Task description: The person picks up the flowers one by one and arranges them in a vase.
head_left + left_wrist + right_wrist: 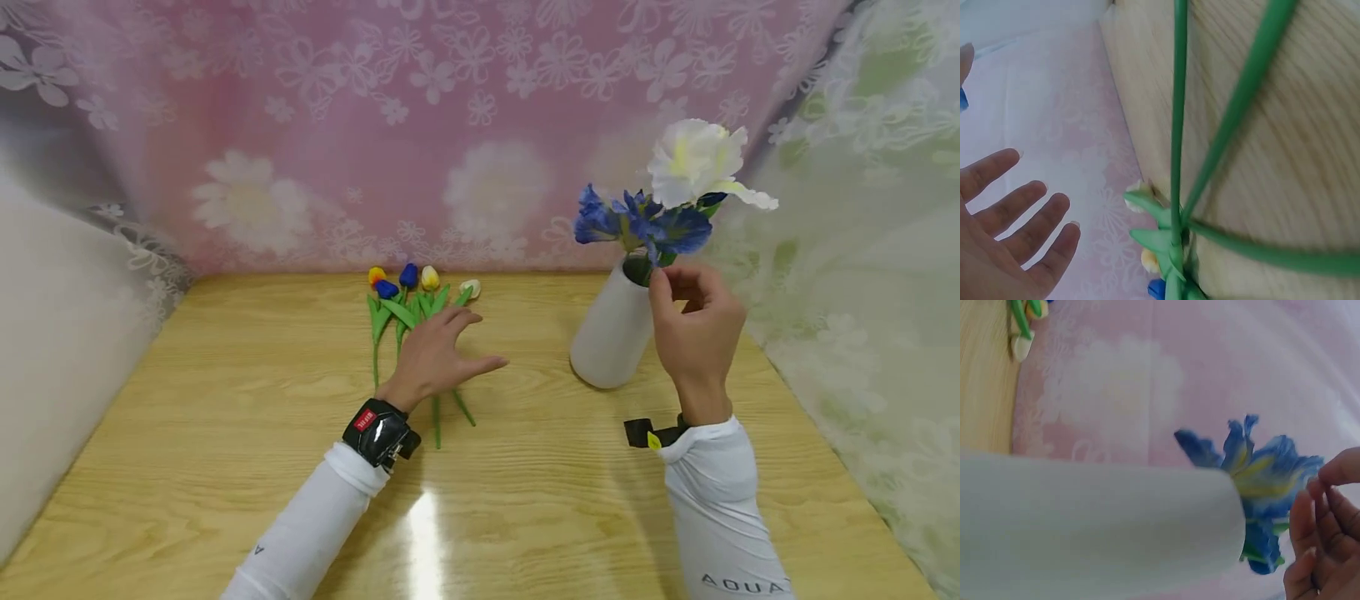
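Tulips (408,276) lie under the splayed left hand (437,354); the right hand (701,325) pinches the vase's (611,333) blue iris (681,232) at one o'clock.

The head view looks forward-down; both wrist views (close, turned sideways) share the pink backdrop (360,133).

Bright light, white glare on the tabletop (525,500), soft shadows, hazy wrist views

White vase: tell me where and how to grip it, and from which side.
I'd wrap the left hand around the white vase at mid-body, coming from its left. The upright body has no visible handle and widens toward the base, and bare table lies on that side, while the right hand is up by its mouth.
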Demonstrator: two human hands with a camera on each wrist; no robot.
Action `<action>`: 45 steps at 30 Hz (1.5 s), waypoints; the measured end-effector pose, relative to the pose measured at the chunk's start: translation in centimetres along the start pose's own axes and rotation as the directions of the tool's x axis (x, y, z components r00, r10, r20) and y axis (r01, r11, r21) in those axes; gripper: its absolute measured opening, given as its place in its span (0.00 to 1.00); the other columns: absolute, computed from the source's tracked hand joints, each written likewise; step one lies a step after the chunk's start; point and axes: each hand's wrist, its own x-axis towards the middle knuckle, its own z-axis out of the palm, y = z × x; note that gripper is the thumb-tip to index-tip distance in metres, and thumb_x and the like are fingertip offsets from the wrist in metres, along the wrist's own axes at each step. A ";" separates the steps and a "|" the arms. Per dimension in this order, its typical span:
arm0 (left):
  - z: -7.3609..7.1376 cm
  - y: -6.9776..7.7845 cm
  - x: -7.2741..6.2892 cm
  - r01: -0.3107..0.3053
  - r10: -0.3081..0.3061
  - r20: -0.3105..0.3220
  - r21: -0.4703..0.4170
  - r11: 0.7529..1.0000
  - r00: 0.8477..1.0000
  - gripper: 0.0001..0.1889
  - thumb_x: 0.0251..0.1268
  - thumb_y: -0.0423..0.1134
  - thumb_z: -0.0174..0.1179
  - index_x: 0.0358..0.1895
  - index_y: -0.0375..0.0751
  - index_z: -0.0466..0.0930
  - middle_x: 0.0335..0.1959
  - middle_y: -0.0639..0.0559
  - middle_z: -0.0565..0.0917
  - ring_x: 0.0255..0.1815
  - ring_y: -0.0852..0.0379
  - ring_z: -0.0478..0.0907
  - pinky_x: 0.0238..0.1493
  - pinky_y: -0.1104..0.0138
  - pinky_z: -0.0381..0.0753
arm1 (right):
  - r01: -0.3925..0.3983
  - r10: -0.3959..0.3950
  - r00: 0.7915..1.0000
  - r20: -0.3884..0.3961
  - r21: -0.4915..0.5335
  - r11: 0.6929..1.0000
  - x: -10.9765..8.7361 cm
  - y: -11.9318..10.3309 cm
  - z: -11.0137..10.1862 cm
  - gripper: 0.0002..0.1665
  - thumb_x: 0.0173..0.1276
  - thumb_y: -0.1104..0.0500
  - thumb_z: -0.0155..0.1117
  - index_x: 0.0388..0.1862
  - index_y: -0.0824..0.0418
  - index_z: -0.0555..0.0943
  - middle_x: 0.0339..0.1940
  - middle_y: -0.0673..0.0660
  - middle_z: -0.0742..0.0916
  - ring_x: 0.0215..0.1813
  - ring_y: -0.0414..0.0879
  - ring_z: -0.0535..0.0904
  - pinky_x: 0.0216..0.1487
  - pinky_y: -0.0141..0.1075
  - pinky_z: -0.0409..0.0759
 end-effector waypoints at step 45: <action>-3.7 -6.3 -5.9 0.273 -0.281 0.062 0.111 0.955 0.958 0.42 0.51 0.68 0.63 0.63 0.42 0.74 0.65 0.41 0.68 0.64 0.37 0.63 0.57 0.45 0.68 | 0.081 0.255 0.409 0.876 -0.313 0.946 -10.0 0.0 20.1 0.11 0.68 0.55 0.62 0.42 0.57 0.88 0.41 0.53 0.87 0.37 0.48 0.83 0.37 0.46 0.81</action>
